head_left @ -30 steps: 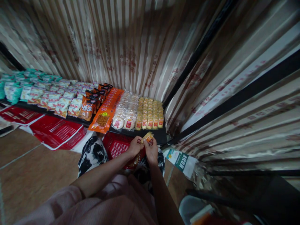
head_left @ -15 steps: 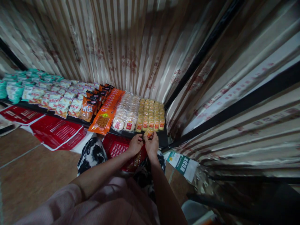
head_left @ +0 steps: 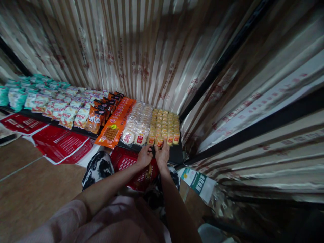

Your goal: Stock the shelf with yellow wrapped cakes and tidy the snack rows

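Observation:
My right hand (head_left: 162, 154) pinches a small yellow snack pack (head_left: 159, 141) with a red label, at the front of the rows of matching yellow packs (head_left: 164, 123) on the black shelf (head_left: 174, 155). Close beside it on the left, my left hand (head_left: 145, 156) has its fingers curled together at the shelf's front edge. Whether anything is between those fingers is hidden. Left of the yellow packs lie rows of round white wrapped cakes (head_left: 140, 137), then flat orange bags of sticks (head_left: 111, 133).
Brown snack bags (head_left: 94, 119), white bags (head_left: 66, 116) and green bags (head_left: 17, 99) fill the shelf leftward. Red baskets (head_left: 63, 143) stand below, one (head_left: 126, 161) between my knees. A black post (head_left: 215, 81) rises at the shelf's right end, before striped sheeting (head_left: 141, 40).
My right hand has brought the yellow pack down and slightly left, against the front of the rows. The left hand has shifted a little left and stays beside it.

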Demonstrator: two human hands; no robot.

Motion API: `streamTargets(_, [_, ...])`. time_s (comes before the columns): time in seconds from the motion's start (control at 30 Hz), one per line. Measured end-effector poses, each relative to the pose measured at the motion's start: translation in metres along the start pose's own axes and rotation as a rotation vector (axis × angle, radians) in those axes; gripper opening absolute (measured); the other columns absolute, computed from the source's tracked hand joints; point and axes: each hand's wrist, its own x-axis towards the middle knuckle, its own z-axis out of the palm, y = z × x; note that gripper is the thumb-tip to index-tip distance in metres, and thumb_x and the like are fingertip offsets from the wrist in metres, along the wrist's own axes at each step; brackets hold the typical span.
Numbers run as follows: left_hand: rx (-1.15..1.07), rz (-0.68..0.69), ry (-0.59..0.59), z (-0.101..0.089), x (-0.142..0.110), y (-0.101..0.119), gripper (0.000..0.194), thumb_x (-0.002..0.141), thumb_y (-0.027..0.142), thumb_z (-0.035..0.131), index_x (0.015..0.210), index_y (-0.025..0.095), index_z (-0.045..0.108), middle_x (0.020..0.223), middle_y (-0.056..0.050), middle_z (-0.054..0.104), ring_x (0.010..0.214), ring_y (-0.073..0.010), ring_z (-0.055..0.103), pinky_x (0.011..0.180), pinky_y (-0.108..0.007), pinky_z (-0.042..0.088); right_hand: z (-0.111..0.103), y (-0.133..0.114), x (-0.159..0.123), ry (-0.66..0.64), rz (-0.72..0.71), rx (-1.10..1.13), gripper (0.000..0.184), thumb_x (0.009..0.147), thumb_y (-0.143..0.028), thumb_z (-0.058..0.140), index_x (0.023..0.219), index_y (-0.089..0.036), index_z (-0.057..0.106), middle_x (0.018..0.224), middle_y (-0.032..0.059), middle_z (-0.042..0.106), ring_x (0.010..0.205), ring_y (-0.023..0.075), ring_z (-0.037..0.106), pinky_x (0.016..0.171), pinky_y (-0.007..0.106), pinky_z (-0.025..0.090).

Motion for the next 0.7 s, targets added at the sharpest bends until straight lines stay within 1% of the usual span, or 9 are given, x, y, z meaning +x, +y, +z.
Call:
streamTargets(0.23, [0.026,0.005,0.001,0.001,0.005,-0.006,0.048,0.069,0.000,0.051,0.112,0.018,0.059,0.091,-0.002,0.059,0.083,-0.0139,0.057,0.087,-0.028,0.046,0.008,0.005,-0.002,-0.005,0.020,0.071,0.055,0.080,-0.038,0.051,0.128,-0.013,0.047,0.107,0.0145,0.053,0.095,0.0239,0.054,0.085,0.038,0.046])
streamTargets(0.47, [0.034,0.035,-0.002,0.000,0.010,-0.007,0.050,0.068,0.001,0.051,0.113,0.020,0.060,0.091,-0.002,0.060,0.084,-0.0143,0.057,0.087,-0.029,0.046,0.011,0.007,-0.005,0.028,0.033,0.142,0.051,0.081,-0.036,0.049,0.127,-0.014,0.046,0.111,0.0147,0.049,0.095,0.0217,0.055,0.085,0.038,0.048])
streamTargets(0.6, [0.040,0.053,-0.007,-0.001,0.011,-0.007,0.049,0.068,0.001,0.050,0.112,0.019,0.061,0.093,-0.003,0.061,0.085,-0.0153,0.057,0.088,-0.030,0.046,0.013,0.007,-0.006,0.025,0.038,0.158,0.039,0.080,-0.032,0.049,0.115,-0.014,0.051,0.111,0.0140,0.048,0.094,0.0208,0.055,0.085,0.038,0.049])
streamTargets(0.7, [0.043,0.062,-0.013,-0.002,0.013,-0.007,0.047,0.068,0.001,0.050,0.109,0.019,0.062,0.094,-0.004,0.061,0.088,-0.0164,0.057,0.089,-0.031,0.046,0.014,0.006,-0.009,0.029,0.048,0.170,0.031,0.080,-0.033,0.049,0.105,-0.016,0.051,0.107,0.0133,0.049,0.093,0.0210,0.053,0.082,0.038,0.050])
